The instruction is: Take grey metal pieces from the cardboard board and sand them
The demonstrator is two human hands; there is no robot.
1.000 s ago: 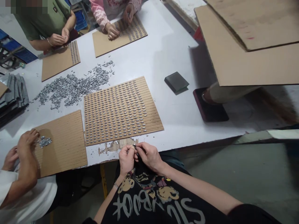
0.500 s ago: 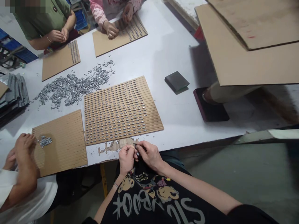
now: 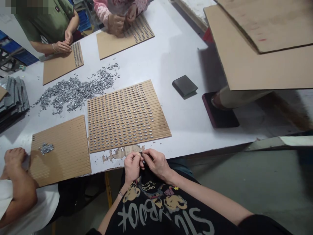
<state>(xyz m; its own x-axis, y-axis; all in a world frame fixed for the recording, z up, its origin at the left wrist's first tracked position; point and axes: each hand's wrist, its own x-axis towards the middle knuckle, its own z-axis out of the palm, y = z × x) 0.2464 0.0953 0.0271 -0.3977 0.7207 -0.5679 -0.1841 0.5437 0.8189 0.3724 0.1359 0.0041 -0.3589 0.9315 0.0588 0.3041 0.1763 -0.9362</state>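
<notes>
Close to my body, just off the table's near edge, my left hand (image 3: 132, 165) and my right hand (image 3: 157, 164) meet at the fingertips. Both are closed in a pinch around a small grey metal piece (image 3: 141, 153), mostly covered by the fingers. In front of them lies a grooved cardboard sheet (image 3: 161, 114). Rows of small spindle-shaped grey metal pieces (image 3: 119, 117) rest across most of it, while bare grooves show along its right side.
A loose heap of metal pieces (image 3: 75, 93) lies beyond the sheet. Another grooved sheet (image 3: 66, 153) with a small pile is at left, near a co-worker's arm. Two co-workers sit across at cardboard sheets (image 3: 110, 45). A dark block (image 3: 185, 85) and large boards (image 3: 256, 71) stand right.
My hands stay almost in place, fingertips still together. The left co-worker's hands have drawn back from their sheet; across the table, the two other co-workers' hands have shifted over their sheets.
</notes>
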